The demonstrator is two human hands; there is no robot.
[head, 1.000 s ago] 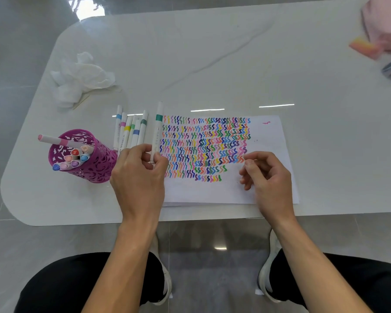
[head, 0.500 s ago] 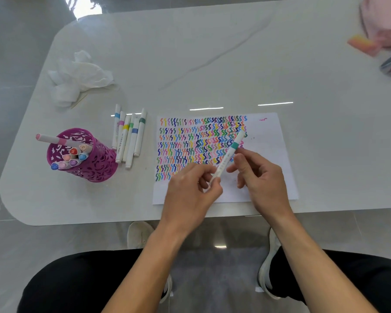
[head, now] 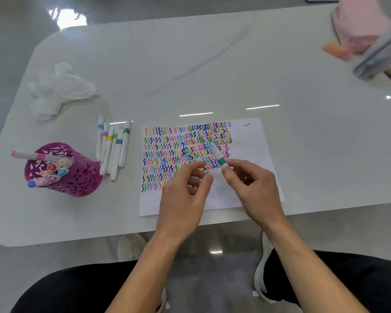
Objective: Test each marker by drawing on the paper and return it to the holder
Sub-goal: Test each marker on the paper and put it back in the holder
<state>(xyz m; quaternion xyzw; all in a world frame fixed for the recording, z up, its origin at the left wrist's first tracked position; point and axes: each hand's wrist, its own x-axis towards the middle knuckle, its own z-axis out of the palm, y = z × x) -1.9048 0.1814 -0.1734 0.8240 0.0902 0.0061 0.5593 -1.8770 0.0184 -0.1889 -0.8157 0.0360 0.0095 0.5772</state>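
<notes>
Writing: no brand or label can be read; the print along the marker barrels and on the cap ends in the holder is too small to make out.
Paper (head: 253,141): a white sheet lying flat near the front edge of the table (head: 212,64), filled with rows of short coloured squiggles; one lone pink squiggle sits at its far right corner.
Teal marker (head: 220,158): white barrel with a teal band, held above the paper's lower right rows, blurred, its free end pointing away and to the left.
Right hand (head: 255,190): thumb and forefinger pinched shut on the teal marker just below the band.
Left hand (head: 185,195): fingers curled and slightly parted, close beside the marker; whether it holds a cap or touches the barrel I cannot tell.
Change: half a second ago both hands gripped the marker, which leaned to the right; a second ago the left hand was lifting it from the row by the holder.
Loose markers (head: 113,147): six lie side by side on the table between holder and paper.
Holder (head: 77,179): purple cut-out cup at left, holding capped markers, with one pink marker (head: 38,155) lying across its rim.
Tissue (head: 59,89): crumpled, white, beyond the holder.
</notes>
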